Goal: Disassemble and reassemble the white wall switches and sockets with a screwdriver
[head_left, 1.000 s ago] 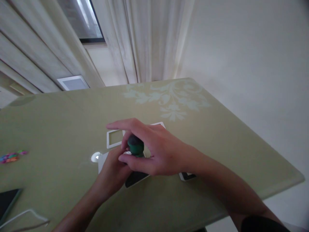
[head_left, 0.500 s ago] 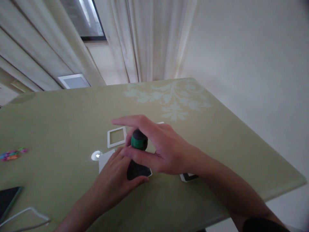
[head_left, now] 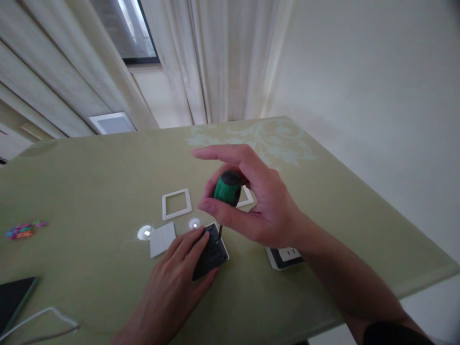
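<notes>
My right hand [head_left: 258, 201] holds a screwdriver [head_left: 226, 188] with a green and black handle, its index finger stretched out above. The shaft points down, with its tip at the dark face of a square wall switch panel [head_left: 210, 262] edged in white. My left hand [head_left: 178, 275] steadies this panel on the table, fingers over its face and thumb along the near side. Left of it lies a flat white square plate [head_left: 161, 241]. Beyond is an open white frame [head_left: 164, 208]; another white frame [head_left: 247, 200] is partly hidden by my right hand.
A wall socket [head_left: 282, 261] lies partly under my right forearm. Small colourful pieces [head_left: 25, 231] and a dark flat tablet-like object [head_left: 16, 297] are on the left, near a white cable [head_left: 50, 311]. The green tablecloth [head_left: 100, 182] reaches to curtains and a wall.
My right hand and the screwdriver have moved right and upward, off my left fingers. My left hand has shifted slightly, and the panel, the white plate and the socket show more.
</notes>
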`<state>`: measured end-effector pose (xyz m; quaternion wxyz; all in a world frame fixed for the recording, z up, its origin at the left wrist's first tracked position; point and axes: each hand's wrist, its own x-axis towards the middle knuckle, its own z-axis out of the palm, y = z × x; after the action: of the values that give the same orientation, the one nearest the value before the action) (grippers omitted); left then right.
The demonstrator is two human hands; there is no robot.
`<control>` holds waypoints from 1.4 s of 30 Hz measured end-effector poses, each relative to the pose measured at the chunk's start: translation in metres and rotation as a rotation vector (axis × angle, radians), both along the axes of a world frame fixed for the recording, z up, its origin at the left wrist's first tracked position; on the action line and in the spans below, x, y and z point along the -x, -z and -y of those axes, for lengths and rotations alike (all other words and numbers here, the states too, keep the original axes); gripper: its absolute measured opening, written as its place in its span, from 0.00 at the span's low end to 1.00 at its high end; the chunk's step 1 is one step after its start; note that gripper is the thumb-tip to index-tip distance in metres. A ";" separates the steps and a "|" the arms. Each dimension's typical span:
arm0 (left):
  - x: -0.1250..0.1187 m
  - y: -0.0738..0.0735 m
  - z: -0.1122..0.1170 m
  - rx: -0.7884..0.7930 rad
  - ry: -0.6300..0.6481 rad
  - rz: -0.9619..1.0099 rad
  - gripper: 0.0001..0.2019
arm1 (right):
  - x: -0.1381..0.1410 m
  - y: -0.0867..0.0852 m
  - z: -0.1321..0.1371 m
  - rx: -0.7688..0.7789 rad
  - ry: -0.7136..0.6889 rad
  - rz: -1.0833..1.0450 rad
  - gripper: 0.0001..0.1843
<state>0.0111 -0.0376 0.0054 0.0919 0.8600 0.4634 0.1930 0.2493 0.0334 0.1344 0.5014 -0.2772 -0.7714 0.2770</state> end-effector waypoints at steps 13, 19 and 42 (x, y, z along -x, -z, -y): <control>-0.004 -0.015 -0.019 0.214 0.020 0.145 0.26 | -0.004 0.000 -0.001 -0.051 -0.003 -0.049 0.29; 0.001 -0.010 -0.021 0.218 -0.001 0.203 0.26 | -0.006 0.000 0.000 0.001 -0.003 -0.076 0.29; 0.011 -0.023 -0.045 1.250 -0.171 1.843 0.26 | -0.009 0.003 -0.004 0.129 0.102 -0.082 0.29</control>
<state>-0.0002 0.0077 0.0282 0.8031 0.1558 0.2914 0.4958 0.2579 0.0370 0.1313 0.5271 -0.3364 -0.7157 0.3110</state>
